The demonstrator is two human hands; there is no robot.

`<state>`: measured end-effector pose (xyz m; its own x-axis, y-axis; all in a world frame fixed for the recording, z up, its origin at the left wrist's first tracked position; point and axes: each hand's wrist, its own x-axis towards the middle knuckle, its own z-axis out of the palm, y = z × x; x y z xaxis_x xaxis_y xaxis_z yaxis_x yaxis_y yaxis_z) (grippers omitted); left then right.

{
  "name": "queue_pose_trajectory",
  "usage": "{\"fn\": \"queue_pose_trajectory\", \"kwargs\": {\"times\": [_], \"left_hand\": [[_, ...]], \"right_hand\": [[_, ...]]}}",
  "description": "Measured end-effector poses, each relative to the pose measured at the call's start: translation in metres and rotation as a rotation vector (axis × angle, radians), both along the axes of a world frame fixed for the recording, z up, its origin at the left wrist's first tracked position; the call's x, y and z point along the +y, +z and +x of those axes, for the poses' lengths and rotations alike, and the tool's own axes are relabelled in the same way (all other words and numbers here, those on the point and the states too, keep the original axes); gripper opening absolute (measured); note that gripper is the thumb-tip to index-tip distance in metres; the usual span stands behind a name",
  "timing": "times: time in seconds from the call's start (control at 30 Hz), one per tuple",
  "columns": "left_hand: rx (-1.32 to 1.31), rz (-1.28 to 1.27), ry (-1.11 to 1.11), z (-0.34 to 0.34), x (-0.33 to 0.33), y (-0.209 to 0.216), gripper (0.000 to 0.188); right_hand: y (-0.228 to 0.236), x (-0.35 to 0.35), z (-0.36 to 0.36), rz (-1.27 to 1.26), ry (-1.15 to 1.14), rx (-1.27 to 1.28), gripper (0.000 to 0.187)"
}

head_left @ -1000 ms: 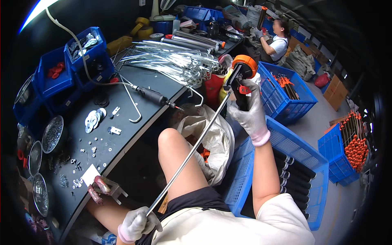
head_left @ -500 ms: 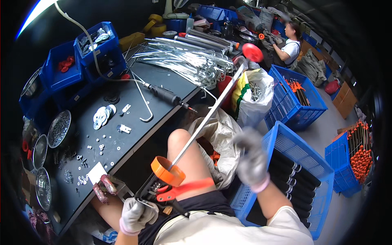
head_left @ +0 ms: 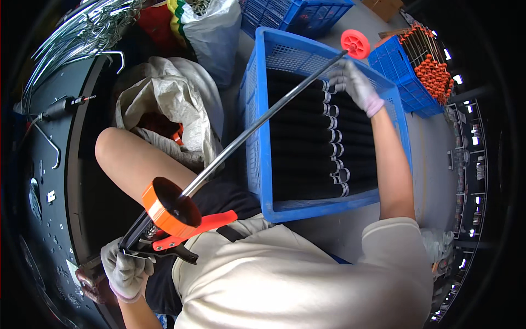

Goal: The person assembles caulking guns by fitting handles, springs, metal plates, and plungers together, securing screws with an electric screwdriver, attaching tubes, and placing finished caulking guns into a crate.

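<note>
My left hand, in a grey-white glove, is closed on the black handle end of a caulking gun. The gun has an orange collar, a red trigger lever and a long steel rod that slants up to the right, ending in a red disc. My gloved right hand is over the far right part of a blue crate, its fingers apart and nothing visibly held. Just below its fingertips lie black tubes with silver ringed ends, packed side by side in the crate.
A white woven sack with orange parts stands left of the crate. Bent metal rods and a power driver lie on the dark bench. Another blue crate with orange-ended rods stands at the far right.
The view has swung right and down toward the crate. My right hand has moved from beside the crate's near edge to over the tubes. My left hand still grips the caulking gun.
</note>
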<state>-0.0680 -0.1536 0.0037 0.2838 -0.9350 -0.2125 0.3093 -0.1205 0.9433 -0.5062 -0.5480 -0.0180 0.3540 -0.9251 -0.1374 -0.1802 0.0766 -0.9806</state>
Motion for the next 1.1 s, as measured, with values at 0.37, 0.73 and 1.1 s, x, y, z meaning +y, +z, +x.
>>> {"fn": "queue_pose_trajectory", "kwargs": {"times": [0.37,0.73,1.1], "left_hand": [[-0.029,-0.046,0.09,0.015,0.038,-0.036,0.035],[0.016,0.142,0.404,0.012,0.027,-0.041,0.031],[0.01,-0.089,0.065,0.017,0.044,-0.02,0.047]], "right_hand": [[-0.178,0.128,-0.147,0.006,0.245,1.476,0.097],[-0.145,0.151,-0.209,-0.134,0.854,1.588,0.035],[0.065,0.066,-0.147,-0.998,-1.141,-0.414,0.023]]}}
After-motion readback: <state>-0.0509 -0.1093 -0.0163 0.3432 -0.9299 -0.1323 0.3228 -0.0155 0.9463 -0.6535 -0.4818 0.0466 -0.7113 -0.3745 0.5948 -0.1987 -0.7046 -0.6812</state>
